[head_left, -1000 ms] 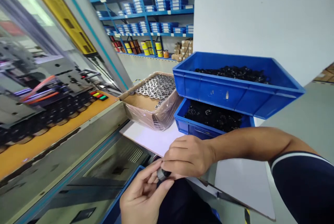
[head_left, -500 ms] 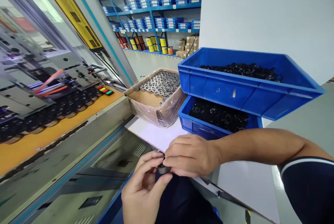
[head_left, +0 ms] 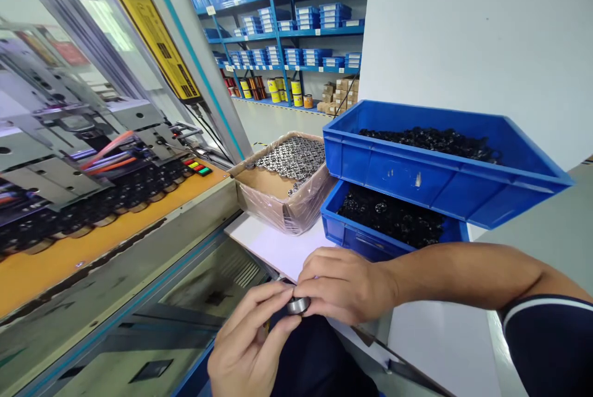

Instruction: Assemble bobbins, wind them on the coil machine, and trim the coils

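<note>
Both hands meet over my lap on a small round part [head_left: 298,305], dark with a shiny metal rim. My left hand [head_left: 248,347] comes up from below and pinches it with thumb and fingers. My right hand [head_left: 343,284] reaches in from the right, its fingers curled over the part's top. Just behind the hands lies the edge of a white tabletop [head_left: 282,249].
A cardboard box [head_left: 278,199] of silvery metal parts sits on the table. Two stacked blue bins, the upper bin [head_left: 417,168] and the lower bin [head_left: 352,236], hold black parts. A machine with an orange deck [head_left: 92,249] runs along the left. Blue shelving [head_left: 296,45] stands behind.
The view has shifted slightly left and up. Both hands stay on the small part; the fingers have turned it a little so its shiny rim shows more.
</note>
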`<state>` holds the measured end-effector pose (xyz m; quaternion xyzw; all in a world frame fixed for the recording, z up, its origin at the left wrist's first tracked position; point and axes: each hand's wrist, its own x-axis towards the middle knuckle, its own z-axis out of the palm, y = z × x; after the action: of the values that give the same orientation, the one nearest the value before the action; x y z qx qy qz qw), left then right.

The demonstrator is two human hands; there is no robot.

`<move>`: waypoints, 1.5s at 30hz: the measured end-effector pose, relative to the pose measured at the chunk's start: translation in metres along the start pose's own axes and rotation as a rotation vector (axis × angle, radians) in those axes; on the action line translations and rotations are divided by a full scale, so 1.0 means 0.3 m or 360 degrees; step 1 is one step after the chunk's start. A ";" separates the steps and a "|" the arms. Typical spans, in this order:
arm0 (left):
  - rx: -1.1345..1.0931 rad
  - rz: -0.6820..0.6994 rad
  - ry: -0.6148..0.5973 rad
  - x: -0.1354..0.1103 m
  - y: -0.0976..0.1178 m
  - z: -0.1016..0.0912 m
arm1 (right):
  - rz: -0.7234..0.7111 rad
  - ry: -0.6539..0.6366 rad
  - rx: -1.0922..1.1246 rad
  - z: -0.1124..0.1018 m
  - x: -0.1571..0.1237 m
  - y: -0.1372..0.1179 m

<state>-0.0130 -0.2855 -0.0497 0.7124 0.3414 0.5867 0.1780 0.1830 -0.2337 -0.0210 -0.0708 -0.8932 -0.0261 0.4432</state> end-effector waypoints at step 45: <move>0.1775 -0.0890 0.0191 0.412 -0.277 -0.719 | 0.1145 -0.1031 -0.0589 -0.224 -0.267 0.372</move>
<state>-0.2330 -0.1727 0.0378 0.5476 0.7791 0.2906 -0.0934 0.3004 -0.1390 -0.0459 -0.4551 -0.8842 -0.0064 0.1050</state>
